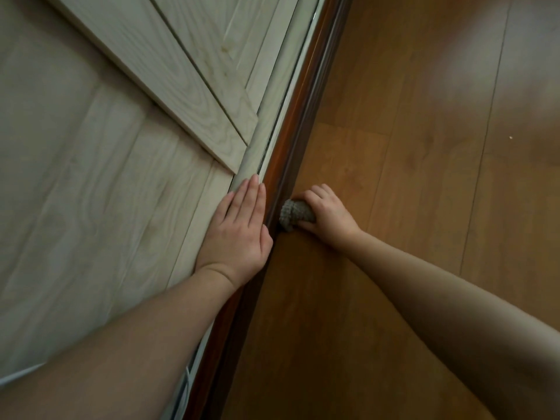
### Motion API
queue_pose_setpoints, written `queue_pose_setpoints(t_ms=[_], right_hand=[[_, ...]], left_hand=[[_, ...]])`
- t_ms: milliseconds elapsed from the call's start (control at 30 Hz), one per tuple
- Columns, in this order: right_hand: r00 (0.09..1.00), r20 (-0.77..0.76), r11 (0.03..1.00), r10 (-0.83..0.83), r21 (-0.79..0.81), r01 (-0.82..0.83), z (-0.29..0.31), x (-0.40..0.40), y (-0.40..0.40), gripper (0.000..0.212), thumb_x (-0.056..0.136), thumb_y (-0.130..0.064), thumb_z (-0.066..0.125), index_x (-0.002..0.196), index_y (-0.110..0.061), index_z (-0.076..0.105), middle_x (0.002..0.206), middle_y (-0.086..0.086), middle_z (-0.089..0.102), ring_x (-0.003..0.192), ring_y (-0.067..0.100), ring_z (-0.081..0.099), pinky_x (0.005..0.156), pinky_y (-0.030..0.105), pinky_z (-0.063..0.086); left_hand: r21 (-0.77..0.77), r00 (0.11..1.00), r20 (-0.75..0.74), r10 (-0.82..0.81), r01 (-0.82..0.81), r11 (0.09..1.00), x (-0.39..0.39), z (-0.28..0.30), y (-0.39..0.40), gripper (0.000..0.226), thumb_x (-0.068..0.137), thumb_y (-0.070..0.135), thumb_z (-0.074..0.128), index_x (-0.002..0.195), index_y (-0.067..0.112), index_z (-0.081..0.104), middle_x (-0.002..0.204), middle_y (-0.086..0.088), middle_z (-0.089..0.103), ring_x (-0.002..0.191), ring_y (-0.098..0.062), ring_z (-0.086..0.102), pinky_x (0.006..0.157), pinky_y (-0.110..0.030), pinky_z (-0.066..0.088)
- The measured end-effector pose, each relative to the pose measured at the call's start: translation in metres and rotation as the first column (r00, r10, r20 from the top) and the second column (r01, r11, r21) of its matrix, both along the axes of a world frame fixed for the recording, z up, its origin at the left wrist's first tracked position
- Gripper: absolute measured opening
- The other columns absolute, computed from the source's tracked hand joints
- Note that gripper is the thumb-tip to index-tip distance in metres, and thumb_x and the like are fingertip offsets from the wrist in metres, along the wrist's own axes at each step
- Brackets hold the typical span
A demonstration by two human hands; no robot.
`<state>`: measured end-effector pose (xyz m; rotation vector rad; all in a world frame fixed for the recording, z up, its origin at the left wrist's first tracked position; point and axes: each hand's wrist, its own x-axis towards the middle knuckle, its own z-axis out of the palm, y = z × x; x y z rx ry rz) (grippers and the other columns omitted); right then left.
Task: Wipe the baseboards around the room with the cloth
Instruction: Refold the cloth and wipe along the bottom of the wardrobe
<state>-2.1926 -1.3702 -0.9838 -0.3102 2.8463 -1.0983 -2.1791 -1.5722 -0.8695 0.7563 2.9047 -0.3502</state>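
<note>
Cloth, grey and bunched, gripped by right hand against brown baseboard.

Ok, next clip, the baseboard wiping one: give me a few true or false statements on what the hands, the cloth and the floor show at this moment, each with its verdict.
1. The right hand grips a bunched grey cloth. True.
2. The cloth is pressed against the dark brown baseboard. True.
3. The left hand is curled into a fist. False: its fingers lie straight and flat against the pale wood-grain panel.
4. Both hands hold the cloth. False: only the right hand holds it; the left touches the panel.
5. The floor beside the baseboard is brown wood planks. True.
</note>
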Motion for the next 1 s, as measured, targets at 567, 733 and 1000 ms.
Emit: queue_pose_setpoints(t_ms=[567,733,1000], right_hand=[[0.907,0.18,0.876,-0.382,-0.243,0.417,0.04,-0.012,0.017,0.05,0.082,-0.03,0.079,0.125,-0.026,0.056,0.119,-0.011,0.055,0.113,0.009,0.052,0.094,0.028,0.045],[0.939,0.192,0.865,-0.285,-0.371,0.338,0.029,0.083,-0.055,0.053,0.08,-0.027,0.075,0.126,-0.038,0.052,0.118,-0.023,0.047,0.113,-0.003,0.047,0.093,0.016,0.041],[0.95,-0.011,0.891,-0.311,-0.351,0.287,0.033,0.09,-0.07,0.047,0.081,-0.031,0.072,0.126,-0.024,0.06,0.116,-0.007,0.051,0.105,0.007,0.051,0.088,0.015,0.045]], left_hand=[[0.027,1.0,0.006,0.009,-0.009,1.0,0.0,0.005,0.001,0.065,0.098,0.037,0.012,0.156,0.007,0.014,0.165,-0.011,0.013,0.154,-0.021,0.009,0.125,-0.037,0.006],[0.026,1.0,0.017,0.007,-0.007,1.0,0.0,0.005,0.002,0.066,0.097,0.035,0.009,0.157,0.007,0.013,0.166,-0.011,0.01,0.154,-0.021,0.007,0.125,-0.037,0.006],[0.019,1.0,-0.01,-0.001,0.001,1.0,0.0,0.006,0.003,0.066,0.097,0.034,0.012,0.156,0.005,0.018,0.165,-0.013,0.016,0.153,-0.023,0.013,0.125,-0.037,0.008]])
